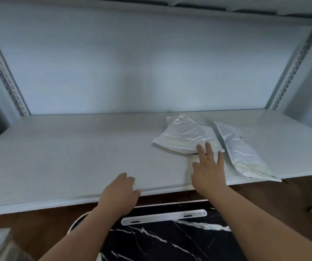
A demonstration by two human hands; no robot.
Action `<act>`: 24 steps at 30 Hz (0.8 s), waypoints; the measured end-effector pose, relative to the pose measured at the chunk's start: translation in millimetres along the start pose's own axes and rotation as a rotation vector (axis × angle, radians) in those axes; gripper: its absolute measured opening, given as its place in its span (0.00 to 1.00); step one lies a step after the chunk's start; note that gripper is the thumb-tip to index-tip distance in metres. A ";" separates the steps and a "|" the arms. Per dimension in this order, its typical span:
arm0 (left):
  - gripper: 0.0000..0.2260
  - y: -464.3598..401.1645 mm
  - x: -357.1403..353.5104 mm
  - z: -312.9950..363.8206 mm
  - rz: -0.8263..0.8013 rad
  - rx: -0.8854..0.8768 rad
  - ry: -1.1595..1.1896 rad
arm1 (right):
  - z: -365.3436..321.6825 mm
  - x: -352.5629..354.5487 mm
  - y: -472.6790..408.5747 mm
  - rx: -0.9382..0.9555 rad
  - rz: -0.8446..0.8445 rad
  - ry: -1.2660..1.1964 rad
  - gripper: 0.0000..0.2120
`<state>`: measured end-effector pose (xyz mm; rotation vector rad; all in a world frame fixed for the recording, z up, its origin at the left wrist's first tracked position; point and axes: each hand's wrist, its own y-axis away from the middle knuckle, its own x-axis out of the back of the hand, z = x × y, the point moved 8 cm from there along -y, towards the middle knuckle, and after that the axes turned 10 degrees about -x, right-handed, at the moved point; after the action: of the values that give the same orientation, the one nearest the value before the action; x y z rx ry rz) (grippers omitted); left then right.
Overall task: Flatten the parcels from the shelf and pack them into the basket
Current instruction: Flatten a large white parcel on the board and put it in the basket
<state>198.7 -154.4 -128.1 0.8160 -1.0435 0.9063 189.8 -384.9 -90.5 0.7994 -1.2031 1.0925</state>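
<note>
The two parcels [187, 136] were glossy, crinkled plastic, the shelf [76, 157] matt white, the basket [170, 240] black with marble-like veining.

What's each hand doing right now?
Left hand: open, holds nothing, resting on the shelf edge.
Right hand: open, fingers spread, reaching at the nearer parcel.

Pale wall [151, 63], brown floor [38, 223]

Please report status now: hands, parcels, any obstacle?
Left hand resting on shelf edge, holding nothing. Right hand open, fingertips at nearer parcel. Second parcel untouched. No obstacle seen.
</note>
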 end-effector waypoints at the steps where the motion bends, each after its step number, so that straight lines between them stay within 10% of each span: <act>1: 0.19 -3.1 -5.7 -1.0 0.012 0.003 -0.026 | 2.9 -3.7 -8.0 -0.002 0.003 0.016 0.15; 9: 0.19 -4.8 -8.4 -5.4 0.191 -0.014 -0.061 | 9.5 -5.8 -23.8 -0.084 0.089 0.012 0.22; 17: 0.27 42.4 -10.1 -7.7 0.392 0.499 1.581 | -66.5 -2.0 113.4 0.372 0.396 -0.311 0.15; 24: 0.15 110.2 -19.8 -31.2 0.528 0.613 1.467 | -82.1 26.6 202.3 0.552 0.346 -0.865 0.19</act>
<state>105.2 -86.6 -142.0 0.1401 0.3842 1.8730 23.8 -240.7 -95.6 1.6398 -1.8282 1.4492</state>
